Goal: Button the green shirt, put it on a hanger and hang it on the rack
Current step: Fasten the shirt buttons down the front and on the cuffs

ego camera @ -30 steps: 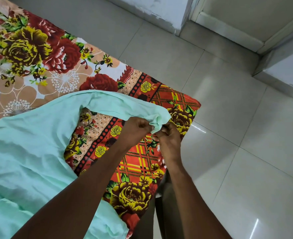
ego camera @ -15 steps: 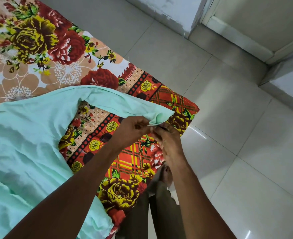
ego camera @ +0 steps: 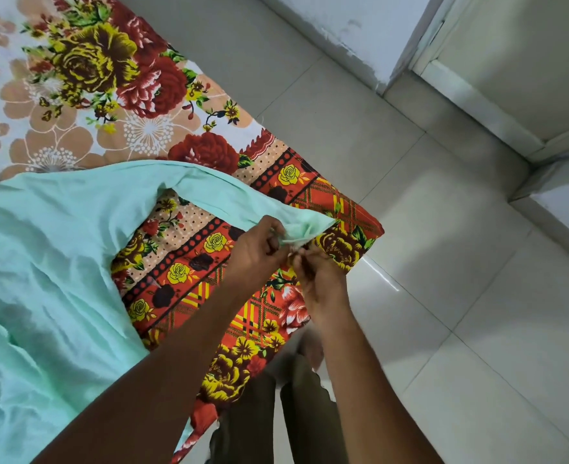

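Left hand (ego camera: pixel 259 256) and right hand (ego camera: pixel 320 279) both pinched cuff end of green shirt (ego camera: pixel 52 262) sleeve above floral bedsheet (ego camera: pixel 115 78).

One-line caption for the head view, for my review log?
Both hands, left hand and right hand, pinch the cuff end of the green shirt spread on a floral bedsheet.

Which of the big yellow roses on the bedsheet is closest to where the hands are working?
The yellow rose at the sheet's corner, just right of the sleeve cuff that the left hand and right hand pinch; the others lie farther off.
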